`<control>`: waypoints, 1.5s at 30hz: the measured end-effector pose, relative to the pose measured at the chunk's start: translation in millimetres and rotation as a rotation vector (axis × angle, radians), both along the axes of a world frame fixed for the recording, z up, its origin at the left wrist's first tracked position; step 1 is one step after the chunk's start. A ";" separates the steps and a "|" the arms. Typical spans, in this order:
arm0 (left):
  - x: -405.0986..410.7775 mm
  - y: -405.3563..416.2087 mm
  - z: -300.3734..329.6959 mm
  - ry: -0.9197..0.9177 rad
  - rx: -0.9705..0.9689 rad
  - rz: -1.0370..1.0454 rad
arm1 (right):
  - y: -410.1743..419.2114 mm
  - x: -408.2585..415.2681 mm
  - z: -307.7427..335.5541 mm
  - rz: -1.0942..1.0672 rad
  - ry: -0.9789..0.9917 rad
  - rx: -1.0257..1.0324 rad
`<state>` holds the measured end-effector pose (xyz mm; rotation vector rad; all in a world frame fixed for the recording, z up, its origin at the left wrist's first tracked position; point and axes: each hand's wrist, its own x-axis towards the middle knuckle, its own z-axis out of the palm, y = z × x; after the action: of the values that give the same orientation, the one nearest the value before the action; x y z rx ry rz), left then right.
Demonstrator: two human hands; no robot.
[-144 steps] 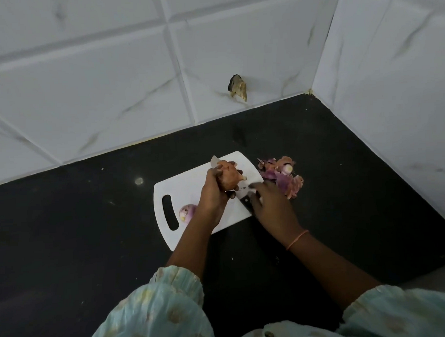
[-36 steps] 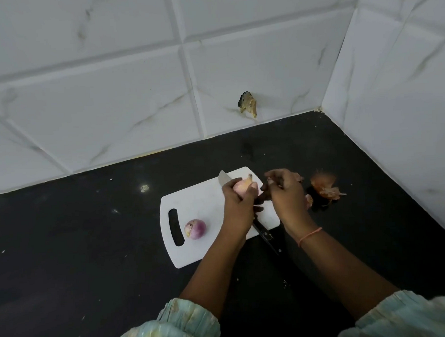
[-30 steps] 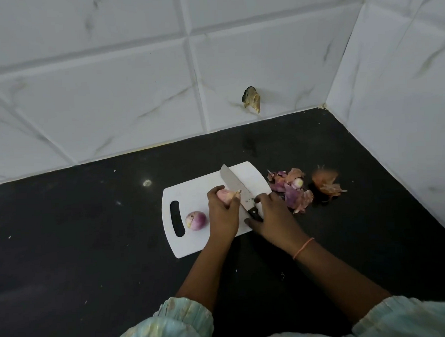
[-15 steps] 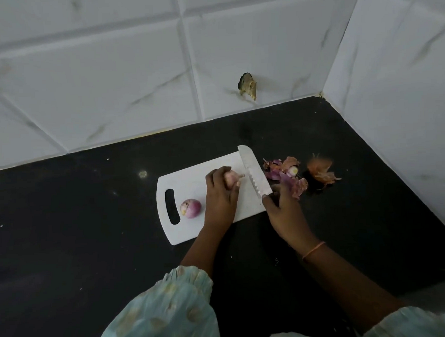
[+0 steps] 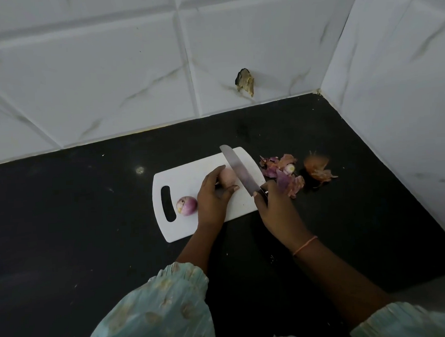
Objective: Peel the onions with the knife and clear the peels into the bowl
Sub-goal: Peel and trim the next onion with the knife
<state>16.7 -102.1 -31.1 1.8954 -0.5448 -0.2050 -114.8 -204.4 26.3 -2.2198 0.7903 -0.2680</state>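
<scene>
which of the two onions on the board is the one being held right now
The pale onion near the board's middle, gripped by the left hand beside the knife blade. The purple onion lies untouched by the board's handle slot.

Two onions: a pale one (image 5: 228, 178) held on the board and a purple one (image 5: 187, 205) lying near the handle slot. One knife (image 5: 239, 171). One white cutting board (image 5: 188, 175). Two heaps of peels on the table: a purple heap (image 5: 283, 174) and an orange heap (image 5: 318, 168). Two hands: the left (image 5: 212, 202) and the right (image 5: 277, 211).
</scene>
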 end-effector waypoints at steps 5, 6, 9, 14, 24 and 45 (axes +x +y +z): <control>0.5 -1.1 2.0 -0.011 -0.006 0.000 | -6.2 5.1 5.9 0.039 0.157 -0.060; 0.6 -1.0 2.1 -0.005 -0.005 0.001 | -8.3 6.6 7.8 0.051 0.204 -0.047; -0.5 0.1 3.1 0.002 -0.026 0.008 | -16.8 9.4 20.9 0.090 0.306 -0.019; -3.1 -0.7 6.9 0.030 -0.049 0.004 | -14.3 11.9 22.5 0.116 0.344 -0.182; -0.3 0.6 6.3 0.033 -0.034 -0.009 | 5.8 25.4 22.6 0.145 0.454 -0.343; 2.7 1.0 4.7 -0.041 -0.023 -0.043 | -17.9 30.1 -5.2 0.177 0.340 -0.124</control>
<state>19.5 -101.0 -26.4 1.8705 -0.6137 -0.1881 -84.7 -222.3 21.1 -2.4718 0.7624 0.1560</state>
